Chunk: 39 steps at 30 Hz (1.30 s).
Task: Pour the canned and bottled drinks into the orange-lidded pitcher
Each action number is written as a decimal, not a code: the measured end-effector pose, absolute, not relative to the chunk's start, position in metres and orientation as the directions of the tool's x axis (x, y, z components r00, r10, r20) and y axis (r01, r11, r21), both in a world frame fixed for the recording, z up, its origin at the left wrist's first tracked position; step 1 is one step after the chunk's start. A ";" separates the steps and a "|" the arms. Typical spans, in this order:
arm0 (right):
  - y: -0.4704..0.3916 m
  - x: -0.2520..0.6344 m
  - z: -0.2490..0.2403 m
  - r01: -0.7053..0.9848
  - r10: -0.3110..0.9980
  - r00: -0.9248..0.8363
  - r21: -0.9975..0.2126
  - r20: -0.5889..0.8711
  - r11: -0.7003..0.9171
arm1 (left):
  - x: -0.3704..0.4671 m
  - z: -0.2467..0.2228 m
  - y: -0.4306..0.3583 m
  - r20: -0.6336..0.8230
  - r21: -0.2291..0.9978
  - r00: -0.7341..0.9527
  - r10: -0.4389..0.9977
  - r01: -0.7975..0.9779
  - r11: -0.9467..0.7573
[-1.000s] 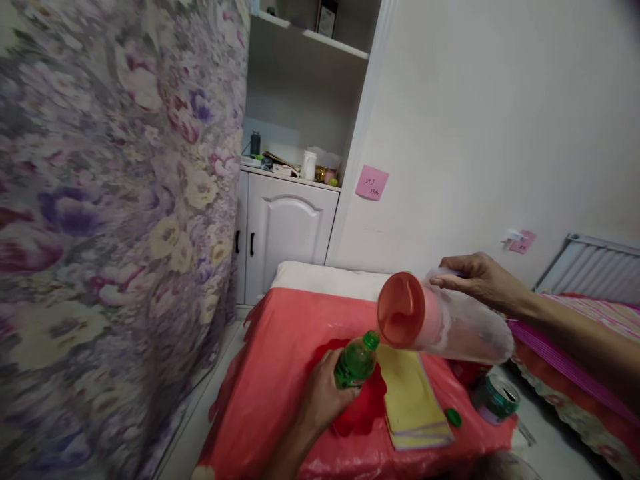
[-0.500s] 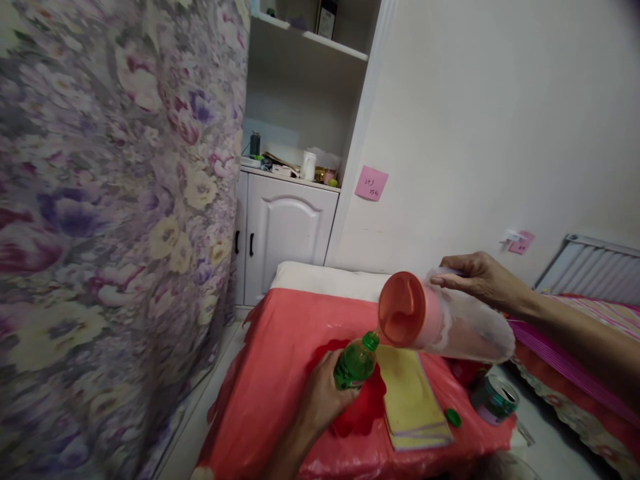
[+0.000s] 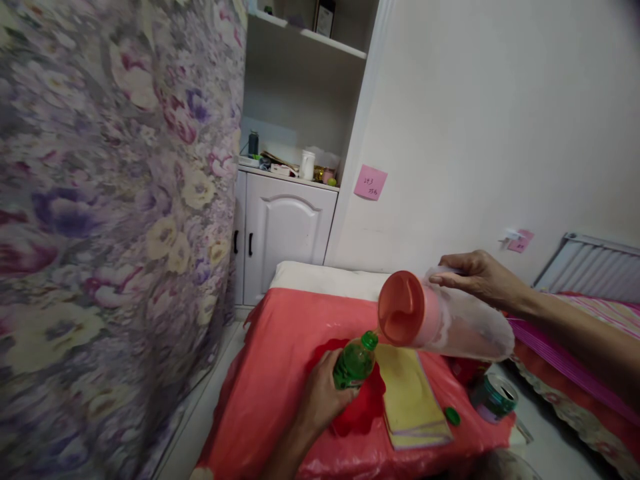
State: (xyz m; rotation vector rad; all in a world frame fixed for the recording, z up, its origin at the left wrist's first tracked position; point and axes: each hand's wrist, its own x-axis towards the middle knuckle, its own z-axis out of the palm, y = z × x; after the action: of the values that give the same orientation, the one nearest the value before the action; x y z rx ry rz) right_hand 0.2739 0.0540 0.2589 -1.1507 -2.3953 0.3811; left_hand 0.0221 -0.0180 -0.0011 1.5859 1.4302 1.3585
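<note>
My left hand [image 3: 323, 393] is wrapped round a green plastic bottle [image 3: 356, 363], which leans to the right with its mouth uncapped. Beneath it a red scalloped bowl [image 3: 367, 403] rests on the table. By its handle, my right hand [image 3: 470, 277] grips a translucent pitcher [image 3: 465, 327] with an orange-pink rim, tipped nearly level. The pitcher's lip is right at the bottle's mouth, and a thin stream seems to run between them. A green bottle cap [image 3: 453, 416] lies on the table, right of a folded yellow cloth [image 3: 413, 400].
A red plastic sheet [image 3: 280, 347] covers the table. At its right edge stand an open can [image 3: 495, 398] and a red object [image 3: 467, 369] partly behind the pitcher. A floral curtain [image 3: 120, 233] hangs at left, a white cabinet [image 3: 293, 227] stands behind, and a bed [image 3: 595, 333] is at right.
Both hands, the bottle and the pitcher hold almost the same position. The whole view has shifted very slightly.
</note>
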 end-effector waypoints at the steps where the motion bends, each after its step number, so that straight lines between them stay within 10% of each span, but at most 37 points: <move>1: 0.054 0.274 0.259 0.663 0.789 -0.548 -0.430 0.279 0.613 | 0.022 -0.001 -0.018 0.288 0.911 -0.103 0.952 0.336 -0.239; 39: 0.056 0.272 0.259 0.657 0.774 -0.572 -0.415 0.270 0.630 | 0.022 -0.004 -0.019 0.297 0.911 -0.092 0.950 0.327 -0.253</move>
State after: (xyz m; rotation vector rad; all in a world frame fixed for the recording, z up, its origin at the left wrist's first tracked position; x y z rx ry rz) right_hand 0.2720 0.0557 0.2589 -1.1309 -2.4274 0.3757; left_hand 0.0223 -0.0185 -0.0035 1.5945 1.4061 1.3627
